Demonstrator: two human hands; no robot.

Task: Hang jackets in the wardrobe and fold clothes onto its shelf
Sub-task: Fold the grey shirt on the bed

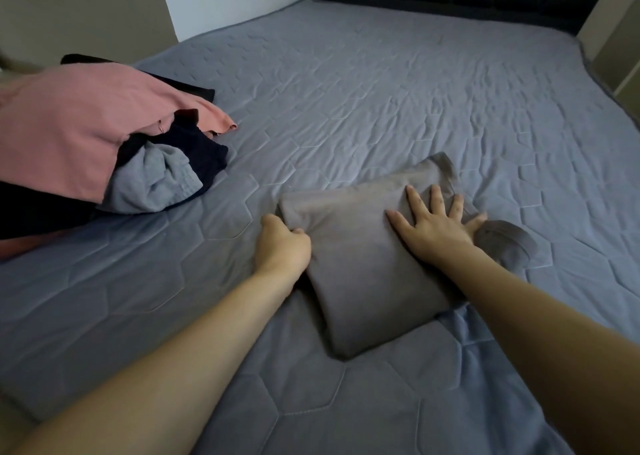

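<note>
a person is folding a grey garment (353,264) on the bed (381,91), with a heap of clothes (86,143) lying well off beyond the left hand.

the garment is looking soft, light and limp, so it probably needs lifting from underneath. the right hand (440,222) is pressing flat on it with fingers spread, holding nothing; the left hand (282,243) is curling round its left edge, fingertips hidden. the wardrobe is staying out of view.

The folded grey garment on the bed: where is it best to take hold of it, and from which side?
Probably by its two long edges, from both sides at once. The folded grey garment lies flat on the bed; the left hand grips one edge already, the right hand presses it flat.
</note>
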